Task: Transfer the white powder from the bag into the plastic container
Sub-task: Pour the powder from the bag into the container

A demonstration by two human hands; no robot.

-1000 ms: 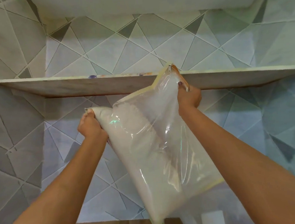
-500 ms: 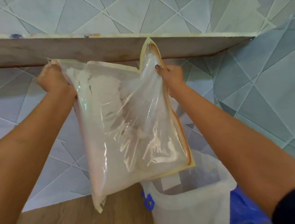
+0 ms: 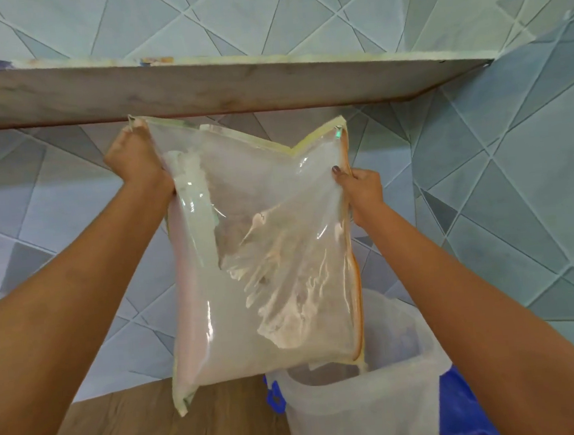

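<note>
A large clear plastic bag (image 3: 248, 261) with a yellowish zip edge hangs in front of me, white powder piled in its lower part. My left hand (image 3: 135, 164) grips its upper left corner just under the shelf. My right hand (image 3: 360, 189) pinches the right edge, lower than the left. The bag's lower right corner dips at the mouth of a translucent white plastic container (image 3: 369, 406) that stands below on the right, and a thin stream of powder shows there. The container's inside is mostly hidden by the bag.
A wooden shelf (image 3: 220, 85) runs across just above the bag. Geometric grey tiles cover the wall (image 3: 502, 173). The container stands on a wooden counter (image 3: 151, 430), with a blue handle clip (image 3: 275, 395) on its left and a blue plastic thing (image 3: 465, 409) behind it on the right.
The bag has swung rightward and its lower right corner now sits at the container's mouth. My right hand has dropped lower along the right edge; the left still holds the upper left corner.
</note>
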